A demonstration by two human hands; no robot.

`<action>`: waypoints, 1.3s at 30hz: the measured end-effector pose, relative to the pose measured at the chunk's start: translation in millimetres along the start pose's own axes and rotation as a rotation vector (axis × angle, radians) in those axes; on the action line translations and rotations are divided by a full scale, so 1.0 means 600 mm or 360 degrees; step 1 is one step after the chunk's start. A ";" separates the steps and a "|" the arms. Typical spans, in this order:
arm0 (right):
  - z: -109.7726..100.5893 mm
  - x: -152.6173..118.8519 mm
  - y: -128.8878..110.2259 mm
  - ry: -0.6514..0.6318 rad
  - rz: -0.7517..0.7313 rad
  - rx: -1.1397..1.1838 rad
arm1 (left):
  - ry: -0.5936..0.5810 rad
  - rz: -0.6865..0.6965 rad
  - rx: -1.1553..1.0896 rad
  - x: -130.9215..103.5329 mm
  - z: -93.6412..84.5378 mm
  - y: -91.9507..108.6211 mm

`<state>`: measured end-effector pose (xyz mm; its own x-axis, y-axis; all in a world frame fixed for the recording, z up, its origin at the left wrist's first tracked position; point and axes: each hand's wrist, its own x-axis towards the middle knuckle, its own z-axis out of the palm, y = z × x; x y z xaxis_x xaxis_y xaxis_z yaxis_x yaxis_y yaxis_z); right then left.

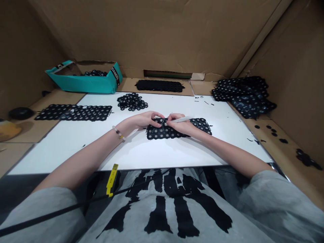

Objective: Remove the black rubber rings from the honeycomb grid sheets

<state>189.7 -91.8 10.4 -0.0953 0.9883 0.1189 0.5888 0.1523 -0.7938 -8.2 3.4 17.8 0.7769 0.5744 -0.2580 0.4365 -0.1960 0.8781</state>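
Note:
In front of me on the white table lies a black sheet of joined rings point(157, 133) with pale round centres. My left hand point(148, 119) rests at its left part, thumb and index finger apart on the rings. Closed around a slim white pen-shaped tool point(181, 119), my right hand point(183, 125) leans on the middle of the sheet. The tool's tip is close to the left fingertips. My right hand covers some of the rings, and whether a loose piece lies under the fingertips is hidden.
A pile of loose black rings point(132, 102) lies behind my left hand. Another ring sheet point(88, 113) is at left, near a teal box point(86, 83) holding rings. A folded black stack point(160, 85) sits at the back, crumpled black sheets point(249, 94) at right. Cardboard walls point(162, 33) surround the table.

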 end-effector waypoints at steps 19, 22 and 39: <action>-0.016 0.033 0.027 -0.0168 0.0127 0.0505 | 0.0119 0.0087 0.0510 0.004 -0.017 -0.008; -0.005 0.034 0.030 -0.0153 0.0144 0.0406 | 0.0088 0.0091 0.0493 0.004 -0.019 -0.007; -0.001 0.029 0.032 -0.0049 0.0128 0.0376 | 0.0145 0.0032 0.0186 0.013 -0.008 -0.023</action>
<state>199.9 -71.9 -2.1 -0.0824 0.9960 0.0340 0.3921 0.0638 -0.9177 -10.5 14.3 5.7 0.7438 0.6383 -0.1983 0.4752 -0.2965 0.8284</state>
